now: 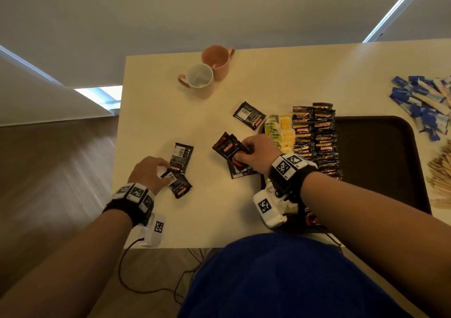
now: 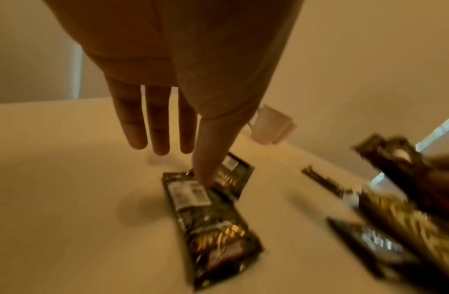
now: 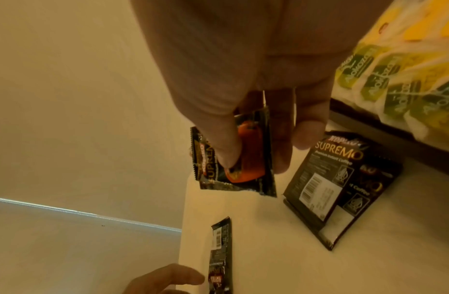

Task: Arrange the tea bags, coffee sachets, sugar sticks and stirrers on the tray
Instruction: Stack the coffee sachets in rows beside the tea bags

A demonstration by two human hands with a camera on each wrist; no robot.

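Tabletop: right hand point(image 1: 256, 153) pinches sachets point(image 1: 228, 147); left hand point(image 1: 148, 173) seemingly touches another.

stirrers point(image 1: 440, 183): cut off at right edge | tray point(image 1: 380, 147): near rim hidden by right forearm

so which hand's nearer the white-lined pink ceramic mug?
Left, though neither is close. The left hand is almost straight below the white-lined pink mug at the near table edge, touching a black coffee sachet. The right hand is further off, beside the tray.
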